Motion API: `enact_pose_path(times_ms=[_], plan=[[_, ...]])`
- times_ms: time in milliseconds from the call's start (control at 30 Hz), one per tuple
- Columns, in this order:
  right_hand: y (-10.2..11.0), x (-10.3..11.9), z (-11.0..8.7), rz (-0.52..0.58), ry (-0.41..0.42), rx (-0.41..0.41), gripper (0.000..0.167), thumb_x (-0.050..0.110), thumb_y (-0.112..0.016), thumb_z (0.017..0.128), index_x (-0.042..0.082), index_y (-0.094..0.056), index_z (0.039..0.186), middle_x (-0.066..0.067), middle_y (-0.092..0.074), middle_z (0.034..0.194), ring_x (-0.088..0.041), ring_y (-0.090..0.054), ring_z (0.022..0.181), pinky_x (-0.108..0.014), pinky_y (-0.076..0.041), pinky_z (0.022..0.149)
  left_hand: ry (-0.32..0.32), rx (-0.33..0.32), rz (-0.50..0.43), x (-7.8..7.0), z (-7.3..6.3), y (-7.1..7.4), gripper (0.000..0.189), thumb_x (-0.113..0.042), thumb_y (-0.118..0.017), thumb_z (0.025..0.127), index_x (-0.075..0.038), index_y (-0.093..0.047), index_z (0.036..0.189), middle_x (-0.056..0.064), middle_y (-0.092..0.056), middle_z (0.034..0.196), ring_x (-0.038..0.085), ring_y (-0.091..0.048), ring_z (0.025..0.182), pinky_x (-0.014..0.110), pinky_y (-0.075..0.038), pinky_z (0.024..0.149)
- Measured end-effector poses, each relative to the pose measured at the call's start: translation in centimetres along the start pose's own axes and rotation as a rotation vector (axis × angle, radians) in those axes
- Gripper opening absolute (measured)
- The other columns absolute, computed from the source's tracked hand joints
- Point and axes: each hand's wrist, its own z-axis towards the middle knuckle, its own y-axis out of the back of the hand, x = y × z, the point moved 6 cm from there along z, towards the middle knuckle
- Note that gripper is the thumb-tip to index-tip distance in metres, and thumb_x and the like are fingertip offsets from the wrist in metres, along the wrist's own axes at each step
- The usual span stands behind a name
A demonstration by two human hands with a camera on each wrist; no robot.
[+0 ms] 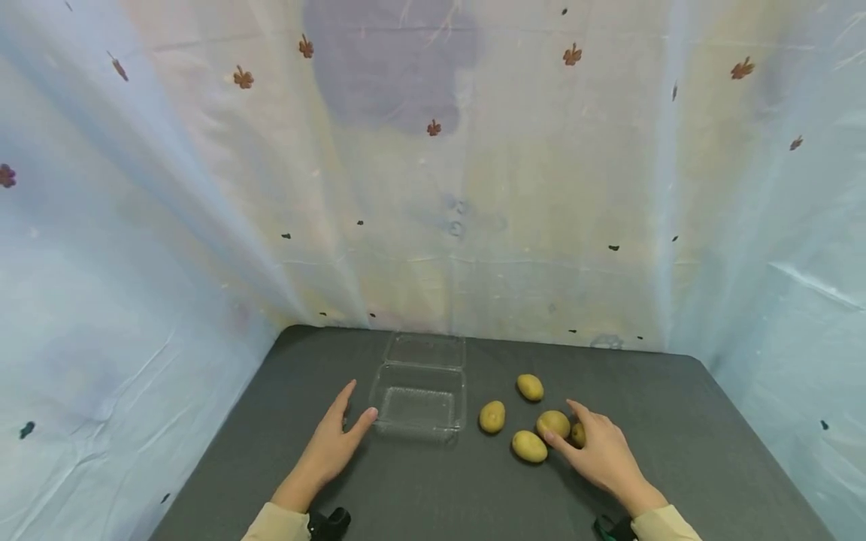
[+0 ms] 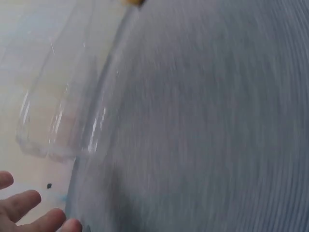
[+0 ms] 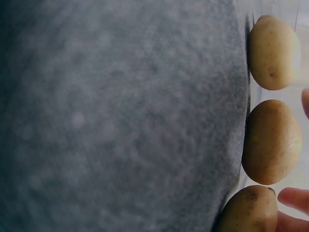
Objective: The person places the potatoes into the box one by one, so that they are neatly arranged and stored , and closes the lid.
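Observation:
Several yellow potatoes lie grouped on the table. My right hand [image 1: 598, 452] is over the right side of the group, its thumb in front of one round potato [image 1: 553, 424]. Another potato [image 1: 578, 434] is partly hidden behind that hand. In the right wrist view, fingertips [image 3: 293, 197] are close to the lowest potato [image 3: 251, 212]; contact is unclear. A clear plastic clamshell container [image 1: 419, 430] stands left of the potatoes with its lid [image 1: 425, 350] folded back. My left hand [image 1: 331, 445] holds nothing, fingers spread beside the container's left wall.
A potato [image 1: 530, 387] lies farthest back, with another potato [image 1: 492, 417] nearest the container and one potato [image 1: 529, 446] in front. The dark grey table [image 1: 433, 500] meets a patterned plastic sheet [image 1: 460, 188] at its back and sides.

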Motion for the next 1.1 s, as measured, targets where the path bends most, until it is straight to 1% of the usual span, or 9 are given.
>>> enact_pose_path(times_ms=[167,333,467,567,667,767,833,900,1100], plan=[[-0.4,-0.1,0.2,0.0,0.006,0.007,0.088,0.072,-0.057,0.082,0.007,-0.048,0.141,-0.009,-0.063,0.117,-0.04,-0.054,0.111,-0.066,-0.037,0.09,-0.006,-0.018,-0.21,-0.2,0.3,-1.1,0.075,-0.053,-0.051,0.097,-0.013,-0.022,0.154,0.018,-0.031,0.153,0.039,-0.037,0.134,0.057,-0.035,0.105],[-0.7,0.3,0.4,0.024,0.014,0.018,0.085,0.069,-0.06,0.082,0.006,-0.051,0.139,-0.01,-0.062,0.122,-0.041,-0.052,0.113,-0.067,-0.034,0.092,0.031,-0.022,-0.3,0.1,0.7,-1.9,0.075,-0.054,-0.05,0.097,-0.013,-0.024,0.153,0.018,-0.035,0.151,0.037,-0.043,0.131,0.056,-0.036,0.104],[-0.9,0.6,0.7,0.024,0.021,0.019,0.081,0.067,-0.062,0.082,0.007,-0.054,0.136,-0.009,-0.062,0.121,-0.038,-0.055,0.112,-0.065,-0.035,0.093,0.074,0.01,-0.359,0.5,0.8,-2.5,0.075,-0.054,-0.049,0.097,-0.015,-0.022,0.154,0.017,-0.036,0.15,0.035,-0.048,0.127,0.055,-0.037,0.103],[-1.0,0.7,0.7,0.017,0.031,0.018,0.078,0.066,-0.064,0.082,0.008,-0.057,0.133,-0.007,-0.063,0.118,-0.035,-0.057,0.108,-0.064,-0.036,0.092,0.103,0.049,-0.377,0.8,0.7,-2.9,0.074,-0.054,-0.048,0.097,-0.016,-0.02,0.155,0.017,-0.036,0.15,0.035,-0.048,0.125,0.055,-0.037,0.103],[-1.2,0.6,0.7,0.01,0.029,0.026,0.075,0.067,-0.063,0.081,0.009,-0.059,0.13,-0.006,-0.064,0.116,-0.034,-0.058,0.106,-0.064,-0.037,0.092,0.113,0.078,-0.366,1.1,0.6,-3.3,0.069,-0.05,-0.047,0.099,-0.018,-0.02,0.155,0.015,-0.036,0.15,0.035,-0.042,0.131,0.056,-0.032,0.106],[-1.2,0.5,0.7,-0.003,0.019,0.032,0.075,0.069,-0.062,0.081,0.011,-0.061,0.127,-0.005,-0.064,0.114,-0.032,-0.058,0.104,-0.063,-0.037,0.091,0.093,0.091,-0.357,1.2,0.5,-3.7,0.061,-0.042,-0.045,0.103,-0.018,-0.022,0.154,0.014,-0.036,0.151,0.034,-0.036,0.136,0.057,-0.028,0.108],[-1.1,0.4,0.7,-0.011,0.012,0.031,0.074,0.07,-0.062,0.08,0.012,-0.061,0.127,-0.004,-0.064,0.113,-0.031,-0.059,0.103,-0.062,-0.037,0.091,0.075,0.09,-0.346,1.2,0.4,-3.9,0.058,-0.038,-0.045,0.103,-0.019,-0.025,0.154,0.012,-0.037,0.151,0.033,-0.037,0.136,0.056,-0.028,0.109],[-0.9,0.4,0.7,-0.015,0.01,0.026,0.073,0.069,-0.063,0.08,0.012,-0.061,0.126,-0.004,-0.064,0.11,-0.031,-0.059,0.101,-0.062,-0.037,0.092,0.05,0.09,-0.338,1.1,0.4,-4.0,0.057,-0.037,-0.045,0.104,-0.017,-0.026,0.154,0.013,-0.037,0.15,0.032,-0.039,0.134,0.056,-0.029,0.108],[-0.5,0.6,0.9,-0.008,-0.005,0.028,0.07,0.065,-0.066,0.08,0.011,-0.062,0.123,-0.003,-0.064,0.104,-0.031,-0.058,0.099,-0.061,-0.035,0.093,0.045,0.079,-0.317,1.4,0.5,-4.4,0.057,-0.04,-0.046,0.103,-0.021,-0.028,0.153,0.008,-0.04,0.149,0.029,-0.043,0.132,0.055,-0.032,0.107]])
